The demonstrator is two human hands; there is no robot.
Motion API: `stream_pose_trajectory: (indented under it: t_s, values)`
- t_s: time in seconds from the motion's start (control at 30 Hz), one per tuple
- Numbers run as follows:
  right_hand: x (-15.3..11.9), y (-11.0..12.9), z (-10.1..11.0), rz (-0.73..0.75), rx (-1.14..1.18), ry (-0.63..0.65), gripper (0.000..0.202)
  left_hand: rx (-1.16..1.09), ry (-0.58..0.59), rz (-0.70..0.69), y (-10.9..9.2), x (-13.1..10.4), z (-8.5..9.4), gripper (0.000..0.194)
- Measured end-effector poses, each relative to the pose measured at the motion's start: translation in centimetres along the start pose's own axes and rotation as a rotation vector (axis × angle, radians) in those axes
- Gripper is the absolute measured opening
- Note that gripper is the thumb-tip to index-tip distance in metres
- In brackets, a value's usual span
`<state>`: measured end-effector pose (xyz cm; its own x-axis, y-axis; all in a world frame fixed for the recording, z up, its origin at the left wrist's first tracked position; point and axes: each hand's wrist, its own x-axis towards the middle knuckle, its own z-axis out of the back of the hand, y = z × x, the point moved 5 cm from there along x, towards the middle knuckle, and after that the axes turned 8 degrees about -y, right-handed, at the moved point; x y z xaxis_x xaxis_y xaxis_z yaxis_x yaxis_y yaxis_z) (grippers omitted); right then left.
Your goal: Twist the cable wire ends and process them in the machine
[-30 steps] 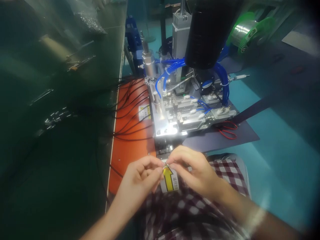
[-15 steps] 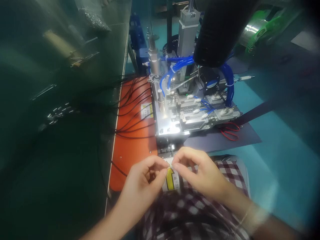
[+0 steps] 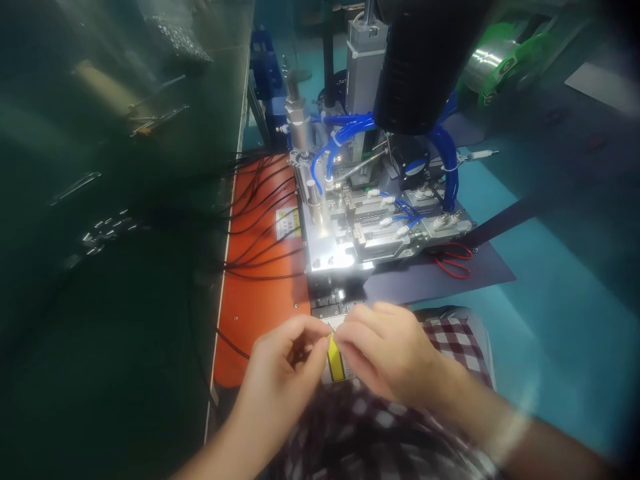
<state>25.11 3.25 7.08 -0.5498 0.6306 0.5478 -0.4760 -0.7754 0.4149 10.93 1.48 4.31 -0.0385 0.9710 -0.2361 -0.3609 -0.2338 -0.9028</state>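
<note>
My left hand [image 3: 287,360] is closed in a pinch, thumb against forefinger, at the front end of the machine. Right beside it, my right hand [image 3: 387,350] is closed too, its fingertips almost meeting the left ones. Whatever sits between the fingertips is too small to make out. Below the fingers lies a white label with a yellow arrow [image 3: 336,363], partly covered by my right hand. Just beyond the hands stands the metal machine [image 3: 330,257], with slides, cylinders and blue air tubes [image 3: 453,173].
An orange plate [image 3: 260,293] crossed by black cables lies left of the machine. Further left is a dark green surface [image 3: 125,347] with blurred metal parts. A thick black tube [image 3: 415,73] hangs overhead, near a green wire spool [image 3: 493,63]. A red wire loop [image 3: 455,260] lies at right.
My right hand has turned and its fingers have curled in closer to the left fingertips, covering more of the arrow label. The whole view has shifted slightly.
</note>
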Motion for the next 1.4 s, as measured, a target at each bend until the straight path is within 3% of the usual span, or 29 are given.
stream_pose_trajectory:
  t_s: [0.1,0.3,0.47,0.7,0.9,0.97,1.07,1.17,1.3,1.4]
  values:
    - [-0.4,-0.7,0.1,-0.075,0.078,-0.022,0.017,-0.061,-0.023,0.05,0.2,0.0,0.1,0.012]
    - [-1.4,-2.3,-0.1,-0.598,0.434,-0.07,0.006,-0.122,-0.041,0.126,-0.4,0.1,0.6,0.017]
    - [-1.1,-1.9,-1.0,-0.746,0.549,-0.066,0.002,-0.043,-0.043,0.06,-0.6,0.2,0.6,0.017]
    - [-0.8,-2.2,-1.1,-0.707,0.634,-0.056,0.008,-0.083,0.013,0.108,-1.0,0.2,0.3,0.017]
    - [-1.5,-2.6,-3.1,-0.95,0.904,0.099,0.01,-0.21,0.142,0.28,-0.1,0.7,0.3,0.021]
    - [-1.1,-2.5,-2.8,-0.868,0.805,0.028,0.009,-0.292,0.167,0.303,0.2,0.9,0.4,0.02]
    - [-0.1,-2.0,-1.6,-0.575,0.582,-0.106,0.012,-0.317,0.215,0.315,0.2,1.2,0.4,0.015]
    - [0.2,-1.7,-1.2,-0.427,0.538,-0.129,0.016,-0.267,0.249,0.303,0.1,1.3,0.4,0.014]
    - [-0.4,-2.5,-1.1,-0.592,0.541,-0.167,0.014,-0.294,0.19,0.276,-0.1,1.4,0.6,0.017]
    - [-1.0,-2.3,-1.4,-0.713,0.542,-0.117,0.006,-0.295,0.176,0.272,0.0,1.4,0.6,0.02]
